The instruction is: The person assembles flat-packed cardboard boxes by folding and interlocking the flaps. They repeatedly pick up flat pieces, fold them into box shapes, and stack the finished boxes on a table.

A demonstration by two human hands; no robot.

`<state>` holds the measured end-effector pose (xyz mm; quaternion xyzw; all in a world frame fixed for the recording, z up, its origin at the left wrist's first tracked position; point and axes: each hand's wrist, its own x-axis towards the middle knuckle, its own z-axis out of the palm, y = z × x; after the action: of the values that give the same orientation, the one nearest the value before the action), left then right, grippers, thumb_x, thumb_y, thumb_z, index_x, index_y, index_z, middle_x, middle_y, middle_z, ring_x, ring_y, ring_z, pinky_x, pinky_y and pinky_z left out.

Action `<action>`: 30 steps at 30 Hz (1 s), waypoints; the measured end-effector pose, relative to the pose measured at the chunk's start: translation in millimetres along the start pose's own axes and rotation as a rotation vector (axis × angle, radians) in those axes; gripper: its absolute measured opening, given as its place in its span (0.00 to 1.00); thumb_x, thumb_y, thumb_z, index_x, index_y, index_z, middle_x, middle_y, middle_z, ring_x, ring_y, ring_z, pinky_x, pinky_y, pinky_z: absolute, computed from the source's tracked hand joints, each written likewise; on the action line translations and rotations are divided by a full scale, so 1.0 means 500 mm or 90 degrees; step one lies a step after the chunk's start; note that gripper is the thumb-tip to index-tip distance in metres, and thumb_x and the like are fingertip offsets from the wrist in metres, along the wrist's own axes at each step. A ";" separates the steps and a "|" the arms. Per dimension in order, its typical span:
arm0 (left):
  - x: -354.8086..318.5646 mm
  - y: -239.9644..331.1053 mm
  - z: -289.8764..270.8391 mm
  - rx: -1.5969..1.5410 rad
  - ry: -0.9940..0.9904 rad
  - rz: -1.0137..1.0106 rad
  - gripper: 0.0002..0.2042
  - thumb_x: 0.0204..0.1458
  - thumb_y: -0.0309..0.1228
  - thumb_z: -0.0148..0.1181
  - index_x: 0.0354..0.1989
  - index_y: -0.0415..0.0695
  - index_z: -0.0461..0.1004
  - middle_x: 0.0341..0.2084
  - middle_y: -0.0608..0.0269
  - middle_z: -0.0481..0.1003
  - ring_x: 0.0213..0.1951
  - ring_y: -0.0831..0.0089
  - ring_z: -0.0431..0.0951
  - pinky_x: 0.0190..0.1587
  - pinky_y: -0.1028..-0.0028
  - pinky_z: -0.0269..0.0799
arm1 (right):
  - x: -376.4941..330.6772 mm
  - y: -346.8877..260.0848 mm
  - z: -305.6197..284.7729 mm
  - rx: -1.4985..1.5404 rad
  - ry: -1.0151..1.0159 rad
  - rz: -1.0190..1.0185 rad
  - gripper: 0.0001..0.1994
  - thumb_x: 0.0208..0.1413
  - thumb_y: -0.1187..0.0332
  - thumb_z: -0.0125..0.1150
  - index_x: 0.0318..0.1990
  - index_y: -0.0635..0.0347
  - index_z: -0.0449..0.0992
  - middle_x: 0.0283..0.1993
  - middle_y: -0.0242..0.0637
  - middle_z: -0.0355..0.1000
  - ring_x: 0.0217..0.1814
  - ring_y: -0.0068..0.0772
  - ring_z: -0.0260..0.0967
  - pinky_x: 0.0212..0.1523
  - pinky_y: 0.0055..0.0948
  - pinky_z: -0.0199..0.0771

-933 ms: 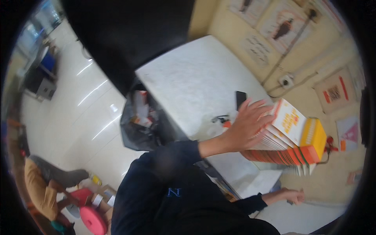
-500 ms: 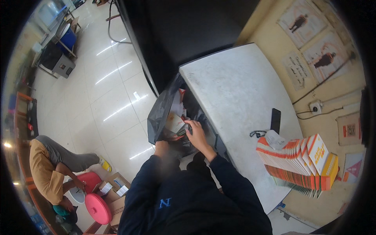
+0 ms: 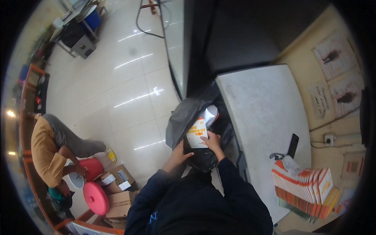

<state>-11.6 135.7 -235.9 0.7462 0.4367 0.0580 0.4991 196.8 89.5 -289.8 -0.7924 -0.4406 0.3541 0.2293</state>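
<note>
A black plastic bag (image 3: 178, 123) gapes in front of me, beside the white table. Inside it are a flat white paper package (image 3: 196, 134) with yellow and orange print and a shiny silvery-white piece (image 3: 210, 114). My right hand (image 3: 214, 144) is closed on the lower right edge of the package, its thumb on the printed face. At the bag's near left rim, my left hand (image 3: 180, 156) grips the black plastic with its thumb pointing right. Some of its fingers are hidden by the bag.
On the white table (image 3: 262, 102) to the right lie a black phone (image 3: 292, 145), a bead string (image 3: 276, 156) and a row of folded orange-white cartons (image 3: 303, 186). At left a person (image 3: 49, 150) bends over a red bucket (image 3: 92, 168), near cardboard boxes (image 3: 119, 201) and a pink lid (image 3: 96, 197).
The white package now stands face-on in the bag, with my right hand at its edge. My left hand shows more fully at the rim. The whole view has shifted.
</note>
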 end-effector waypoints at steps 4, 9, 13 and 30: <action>0.029 0.096 0.012 -0.260 -0.016 0.149 0.41 0.34 0.35 0.73 0.58 0.38 0.56 0.54 0.48 0.63 0.57 0.60 0.64 0.58 0.66 0.58 | -0.114 -0.014 -0.110 0.346 0.114 -0.130 0.12 0.51 0.64 0.61 0.38 0.64 0.74 0.27 0.39 0.74 0.26 0.21 0.68 0.28 0.28 0.67; 0.057 0.200 -0.011 -0.291 -0.001 0.249 0.33 0.35 0.28 0.72 0.51 0.40 0.60 0.43 0.57 0.69 0.42 0.69 0.73 0.45 0.72 0.70 | -0.177 -0.048 -0.200 0.529 0.194 -0.078 0.14 0.54 0.64 0.58 0.42 0.65 0.72 0.36 0.34 0.73 0.35 0.19 0.68 0.35 0.25 0.70; 0.074 0.246 0.007 -0.137 -0.013 0.253 0.31 0.41 0.24 0.67 0.53 0.37 0.56 0.42 0.52 0.71 0.42 0.66 0.75 0.44 0.71 0.71 | -0.171 -0.071 -0.201 0.400 0.333 -0.084 0.13 0.55 0.65 0.57 0.40 0.66 0.69 0.34 0.37 0.72 0.31 0.22 0.66 0.32 0.26 0.68; -0.171 0.792 0.146 -0.718 -0.276 0.312 0.16 0.55 0.25 0.51 0.52 0.38 0.63 0.45 0.58 0.70 0.44 0.74 0.72 0.47 0.74 0.69 | -0.696 -0.134 -0.633 0.303 0.702 -0.266 0.45 0.43 0.59 0.70 0.65 0.62 0.46 0.62 0.43 0.52 0.65 0.36 0.50 0.62 0.37 0.53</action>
<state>209.2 -23.3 73.2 0.4423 0.0461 0.2388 0.8633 277.0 -192.2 84.3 -0.6830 -0.3119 -0.0699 0.6568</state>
